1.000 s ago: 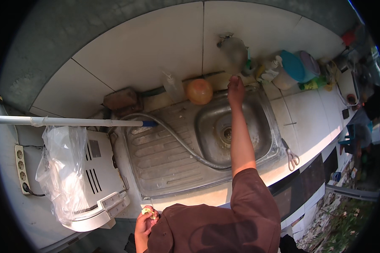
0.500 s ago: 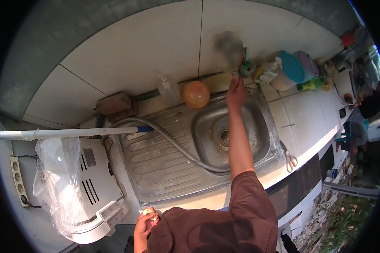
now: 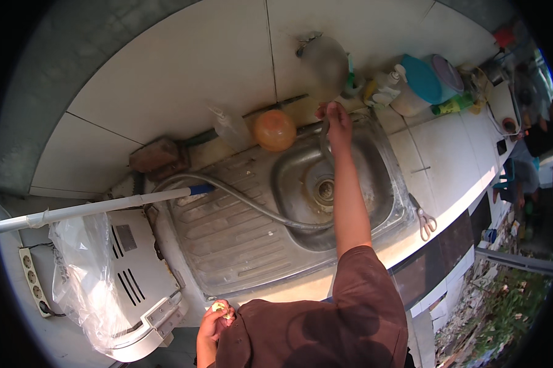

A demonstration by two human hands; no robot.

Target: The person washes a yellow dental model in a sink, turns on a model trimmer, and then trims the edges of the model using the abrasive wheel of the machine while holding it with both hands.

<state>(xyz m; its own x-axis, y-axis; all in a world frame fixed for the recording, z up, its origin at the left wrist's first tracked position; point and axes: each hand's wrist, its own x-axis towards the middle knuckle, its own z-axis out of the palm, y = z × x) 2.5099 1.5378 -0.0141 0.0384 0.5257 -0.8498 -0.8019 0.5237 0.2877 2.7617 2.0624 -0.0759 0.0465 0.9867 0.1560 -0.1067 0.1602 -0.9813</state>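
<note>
My right hand (image 3: 338, 126) reaches over the steel sink (image 3: 371, 202), closed round the upper end of a grey hose (image 3: 258, 210). The hose loops through the basin and across the ridged drainboard. Just above this hand, a blurred grey round patch (image 3: 324, 67) hides what lies behind it. An orange round object (image 3: 274, 130) sits behind the drainboard, beside a clear pump bottle (image 3: 230, 129). My left hand (image 3: 213, 322) is closed on a small crumpled pale-yellow item (image 3: 220, 308) near the sink's front edge.
Left: a white appliance (image 3: 141, 257) under plastic, a long white pole (image 3: 92, 211), a power strip (image 3: 34, 282) and bricks (image 3: 159, 157). Right: teal-lidded tubs (image 3: 420, 80), bottles (image 3: 451, 105), scissors (image 3: 427, 226) on tiles (image 3: 442, 165). A person (image 3: 522, 175) is at the far right.
The view has shifted slightly. My right hand's grip has turned, and a hose length now shows rising from the basin to it. My left hand stays closed on the yellow item.
</note>
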